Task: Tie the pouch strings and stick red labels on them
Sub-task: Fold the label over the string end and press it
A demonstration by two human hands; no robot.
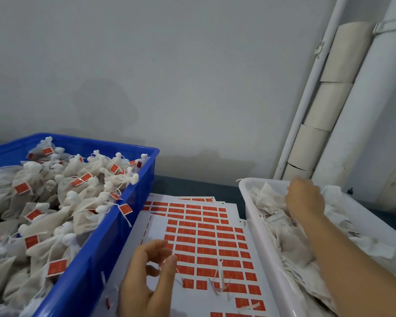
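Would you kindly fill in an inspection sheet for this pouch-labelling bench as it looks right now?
Surface: dark table, largely covered by the bins and sheets.
Job's things: blue bin heaped with tied, labelled pouches; white bin of untied pouches; red label sheets between the bins.
Clutter: string scraps on the sheets.
Hands: left hand over the sheets, fingers loosely curled, nothing seen in it; right hand in the white bin, grip hidden.
Cables: nothing seen.
Surroundings: grey wall; white pipes at right.
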